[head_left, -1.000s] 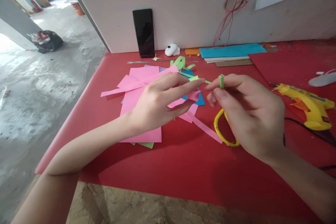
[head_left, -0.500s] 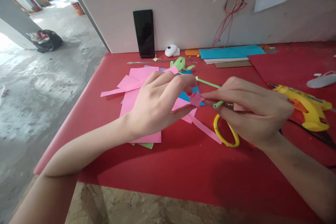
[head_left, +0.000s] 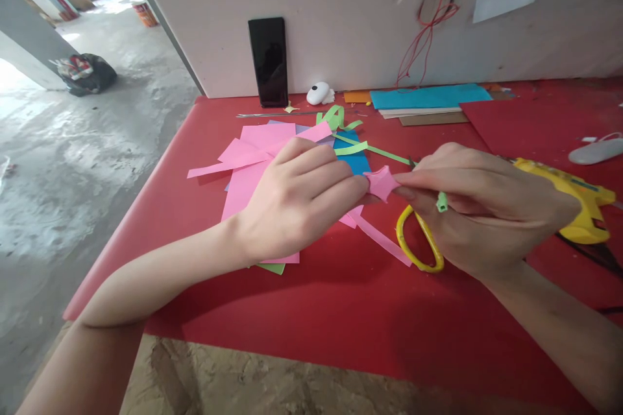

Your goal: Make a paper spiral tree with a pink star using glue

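A small folded pink paper star (head_left: 382, 183) is pinched between both hands above the table. My left hand (head_left: 304, 198) is closed, its thumb and fingertips on the star's left point. The right side of the star sits between thumb and forefinger of my right hand (head_left: 491, 201). Out of my right hand also sticks the end of a thin green rolled paper stick (head_left: 442, 201); the rest of it is hidden by the fingers. Below the hands lie pink paper sheets (head_left: 238, 207), pink strips (head_left: 379, 240) and a blue sheet (head_left: 359, 163).
Scissors with a yellow handle (head_left: 400, 233) lie by my right hand, partly covered. A yellow glue gun (head_left: 584, 207) rests at the right. Green paper curls (head_left: 335, 118), a phone (head_left: 269, 61), a white gadget (head_left: 318, 93) and blue sheets (head_left: 428, 96) line the back.
The star has moved slightly right and turned in the fingers. My left fingers have curled closed onto it, and my right hand has shifted right with the green stick now pointing toward me.
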Available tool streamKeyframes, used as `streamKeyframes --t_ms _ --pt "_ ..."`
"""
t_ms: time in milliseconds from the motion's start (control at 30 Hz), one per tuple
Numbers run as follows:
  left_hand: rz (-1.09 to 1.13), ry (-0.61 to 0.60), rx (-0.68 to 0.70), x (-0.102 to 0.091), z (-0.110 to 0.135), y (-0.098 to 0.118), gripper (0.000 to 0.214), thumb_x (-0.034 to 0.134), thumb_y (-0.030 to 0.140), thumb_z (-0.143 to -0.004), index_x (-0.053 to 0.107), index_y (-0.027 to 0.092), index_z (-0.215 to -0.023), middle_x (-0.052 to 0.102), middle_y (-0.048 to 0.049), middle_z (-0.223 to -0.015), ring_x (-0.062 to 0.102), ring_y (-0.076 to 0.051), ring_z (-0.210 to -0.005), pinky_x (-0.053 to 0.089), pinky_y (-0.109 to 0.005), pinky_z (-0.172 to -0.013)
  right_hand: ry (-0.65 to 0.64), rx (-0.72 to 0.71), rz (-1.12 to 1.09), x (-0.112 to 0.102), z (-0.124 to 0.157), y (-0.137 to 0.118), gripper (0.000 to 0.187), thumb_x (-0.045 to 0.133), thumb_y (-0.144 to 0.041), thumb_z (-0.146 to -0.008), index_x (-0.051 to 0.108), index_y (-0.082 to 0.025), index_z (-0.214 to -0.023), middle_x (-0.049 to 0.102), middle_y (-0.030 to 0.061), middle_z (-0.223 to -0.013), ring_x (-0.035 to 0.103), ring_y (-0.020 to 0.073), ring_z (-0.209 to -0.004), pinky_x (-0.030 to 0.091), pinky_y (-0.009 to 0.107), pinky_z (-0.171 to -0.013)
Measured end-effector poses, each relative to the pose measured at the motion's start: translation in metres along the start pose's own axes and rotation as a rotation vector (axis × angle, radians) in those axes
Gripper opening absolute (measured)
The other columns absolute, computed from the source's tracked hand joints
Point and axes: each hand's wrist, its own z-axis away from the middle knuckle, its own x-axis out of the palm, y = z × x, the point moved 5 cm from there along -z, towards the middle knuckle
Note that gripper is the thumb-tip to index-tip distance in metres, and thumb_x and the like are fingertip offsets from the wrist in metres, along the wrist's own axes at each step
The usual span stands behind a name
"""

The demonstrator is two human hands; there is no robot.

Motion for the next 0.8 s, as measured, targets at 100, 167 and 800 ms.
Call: streamKeyframes --t_ms 100,167,800 --pt "0.063 0.007 0.030 -0.002 -0.002 0.001 0.021 0.057 0.015 -0.092 0.050 0.020 -0.073 0.052 0.0032 -0.056 0.045 -0.012 -0.057 0.038 -0.029 -0.056 -0.018 -0.030 -0.028 0.000 0.001 -0.002 0.032 0.067 0.001 -0.076 0.073 -0.026 -0.090 0.067 -0.0020 -0.069 0.052 0.0095 -0.059 0.042 0.028 -0.054" --pt "0.100 0.016 0.062 -0.003 -0.002 0.001 0.022 0.056 0.011 -0.091 0.051 0.020 -0.072 0.050 0.0029 -0.057 0.046 -0.012 -0.057 0.039 -0.029 -0.056 -0.038 -0.038 -0.059 0.001 0.001 -0.002 0.030 0.067 0.001 -0.076 0.072 -0.024 -0.091 0.068 -0.0011 -0.071 0.054 0.0095 -0.062 0.043 0.028 -0.056" --pt "0.575 -0.063 -0.118 -0.003 -0.004 0.008 0.016 0.059 0.013 -0.087 0.052 0.017 -0.073 0.054 -0.0007 -0.059 0.048 -0.012 -0.058 0.042 -0.029 -0.060 -0.336 -0.166 -0.009 0.003 0.000 -0.018 0.008 0.046 -0.018 -0.098 0.048 -0.017 -0.091 0.041 -0.0002 -0.072 0.040 0.0093 -0.069 0.041 0.028 -0.060"
